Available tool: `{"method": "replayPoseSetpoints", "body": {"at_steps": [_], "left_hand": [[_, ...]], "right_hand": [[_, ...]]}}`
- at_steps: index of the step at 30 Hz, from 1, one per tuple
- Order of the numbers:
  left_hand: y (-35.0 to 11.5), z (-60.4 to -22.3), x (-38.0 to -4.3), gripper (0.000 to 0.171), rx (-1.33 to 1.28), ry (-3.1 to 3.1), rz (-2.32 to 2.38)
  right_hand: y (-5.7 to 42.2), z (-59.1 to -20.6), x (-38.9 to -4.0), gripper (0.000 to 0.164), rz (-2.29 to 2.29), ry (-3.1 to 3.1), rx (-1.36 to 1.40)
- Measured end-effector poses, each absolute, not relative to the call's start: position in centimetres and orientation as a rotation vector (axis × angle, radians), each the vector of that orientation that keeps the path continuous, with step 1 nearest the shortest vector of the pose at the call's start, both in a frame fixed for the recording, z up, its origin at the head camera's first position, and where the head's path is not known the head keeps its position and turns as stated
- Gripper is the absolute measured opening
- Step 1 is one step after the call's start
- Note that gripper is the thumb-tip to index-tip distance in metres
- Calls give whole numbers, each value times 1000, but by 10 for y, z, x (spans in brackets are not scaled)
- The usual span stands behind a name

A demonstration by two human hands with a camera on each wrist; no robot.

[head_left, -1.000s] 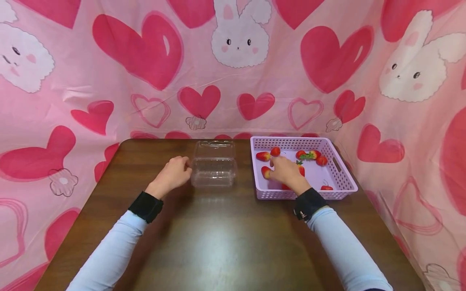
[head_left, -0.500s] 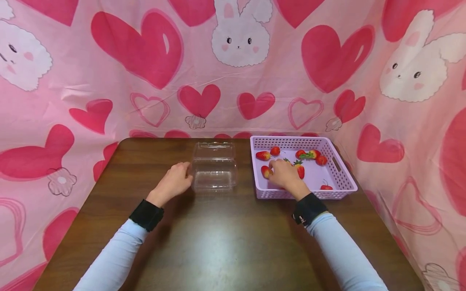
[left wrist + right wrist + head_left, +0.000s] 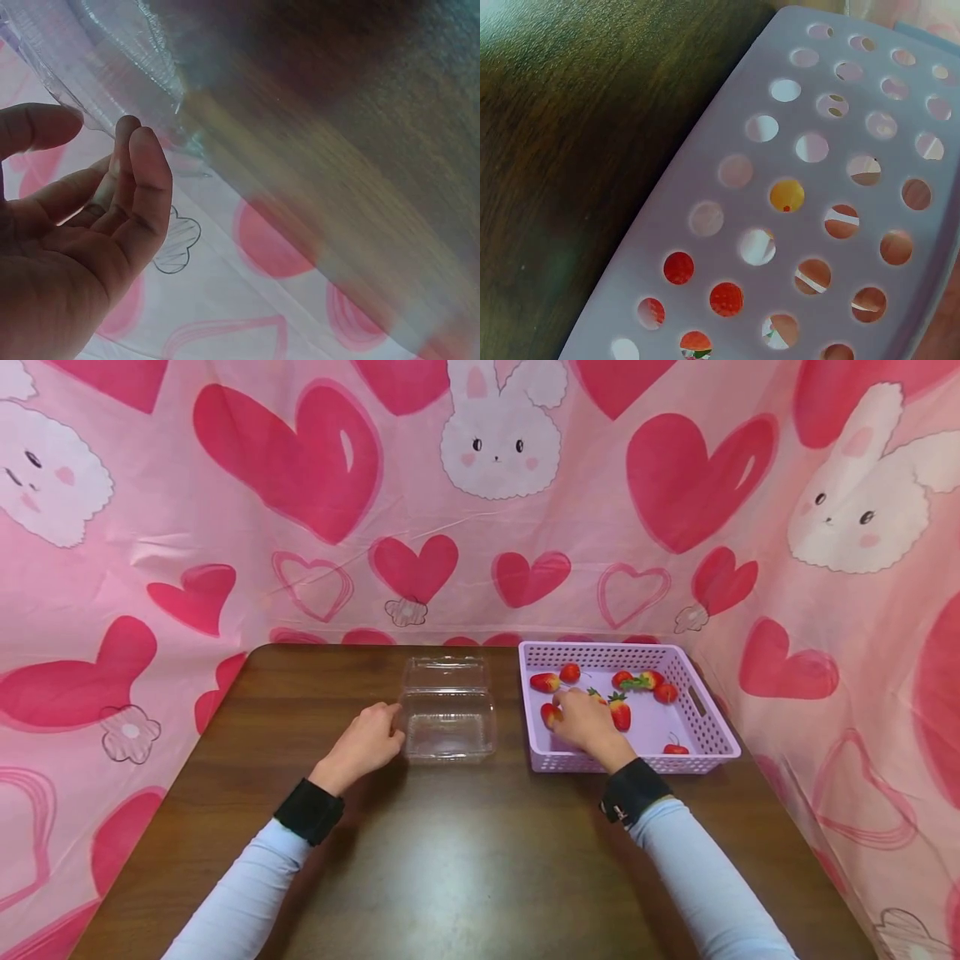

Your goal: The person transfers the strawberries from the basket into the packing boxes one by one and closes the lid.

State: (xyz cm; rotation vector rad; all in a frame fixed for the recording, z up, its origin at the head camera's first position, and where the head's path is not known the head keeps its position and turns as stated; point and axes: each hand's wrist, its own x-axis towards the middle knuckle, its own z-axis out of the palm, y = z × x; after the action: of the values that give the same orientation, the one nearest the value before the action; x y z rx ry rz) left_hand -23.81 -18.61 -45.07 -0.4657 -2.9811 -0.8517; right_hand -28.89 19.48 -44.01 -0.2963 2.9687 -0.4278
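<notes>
A clear plastic hinged box (image 3: 450, 727) lies unfolded on the dark wooden table, its lid half (image 3: 446, 674) toward the back. My left hand (image 3: 365, 745) is at its left side. In the left wrist view, the thumb and bent fingertips (image 3: 150, 154) meet the box edge (image 3: 97, 127), with a gap between them. My right hand (image 3: 585, 724) reaches down into a lilac perforated basket (image 3: 637, 763). Its thumb side is against a strawberry (image 3: 550, 716); the fingertips are hidden beneath the hand. Through the holes, the right wrist view shows red bits of strawberry (image 3: 726, 300).
Elsewhere in the basket lie another strawberry (image 3: 620, 713), one at the back left (image 3: 543, 682), and a cherry (image 3: 675, 749) near the front right. Further red fruits sit at its back. Pink cloth (image 3: 465, 510) with hearts and rabbits hangs behind the table (image 3: 450, 852).
My left hand and the plastic box have shifted slightly toward me and to the right; the box now lies flatter. My right hand has moved little, and the red fruit under its wrist is now hidden.
</notes>
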Motion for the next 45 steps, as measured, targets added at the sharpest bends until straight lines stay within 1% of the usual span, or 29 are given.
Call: {"method": "replayPoseSetpoints", "body": {"at_steps": [6,14,24,30,34,45], "left_hand": [[-184,-451,-237,50,-477,-2975,-843],[-183,-450,-232,50,-475,-3000,-869],[-183,-451,-227,52,-461,-3014,-830],[-183,-453,-225,52,-451,-3023,-829],[-182,-453,-223,53,-444,-3037,-857],[-179,-454,-219,54,-461,-3027,-894]], "right_hand": [[195,-442,-289,56,-449,2955,-302],[194,-446,-290,46,-479,2941,-286],[193,-442,-288,48,-459,2936,-289],[191,-442,-287,46,-461,2929,-279],[190,-443,-287,50,-470,2908,-253],[189,-445,-287,52,-468,2889,-231]]}}
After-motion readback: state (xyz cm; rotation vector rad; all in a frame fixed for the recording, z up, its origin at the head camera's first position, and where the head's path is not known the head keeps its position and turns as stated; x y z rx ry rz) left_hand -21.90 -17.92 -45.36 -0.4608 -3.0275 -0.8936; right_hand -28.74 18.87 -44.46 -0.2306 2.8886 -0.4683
